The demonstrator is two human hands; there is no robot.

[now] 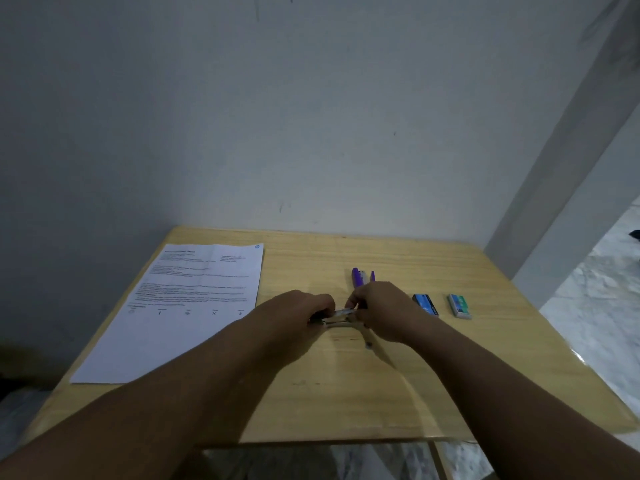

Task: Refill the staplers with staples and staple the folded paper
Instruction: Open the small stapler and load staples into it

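A small metal stapler lies opened in the middle of the wooden table. My left hand grips its left end. My right hand holds its right part, fingertips pinched at a strip of staples over the open channel. Just behind my right hand stands a purple stapler, partly hidden. To the right lie a blue staple box and a green staple box. A printed sheet of paper with fold creases lies flat on the left of the table.
A grey wall rises right behind the table's far edge. The table's right and near edges drop to a marbled floor. A dark object sits low at the far left edge of view.
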